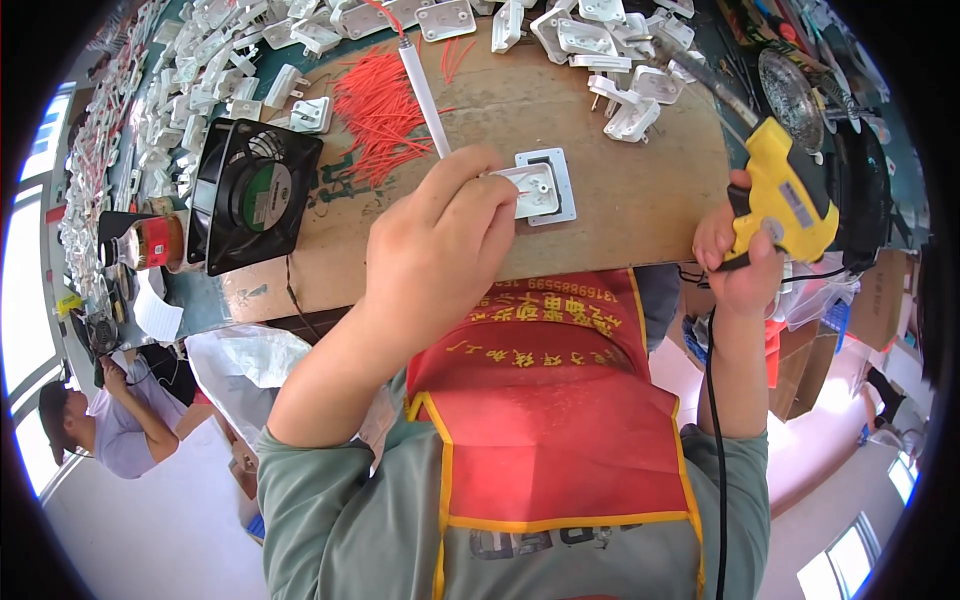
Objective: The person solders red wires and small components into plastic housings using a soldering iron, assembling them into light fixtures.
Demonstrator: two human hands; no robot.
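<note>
My left hand (440, 235) is closed, its fingertips at the near-left edge of a small white plastic plug housing (535, 190). A bit of red wire shows inside the housing. The housing rests over a grey square plate with a dark recess (565, 190) on the board. A white rod (425, 100) with a red lead at its top runs down behind my left index finger; whether I grip it is hidden. My right hand (740, 250) is wrapped round the handle of a yellow soldering gun (785, 195), its metal barrel pointing up and left, away from the housing.
Cut red wires (375, 115) lie in a pile on the wooden board (620, 220). White plug housings (625, 60) are heaped along the far side and left. A black fan (255, 195) and a jar (155, 243) stand left. A coiled metal pad (790, 95) sits far right.
</note>
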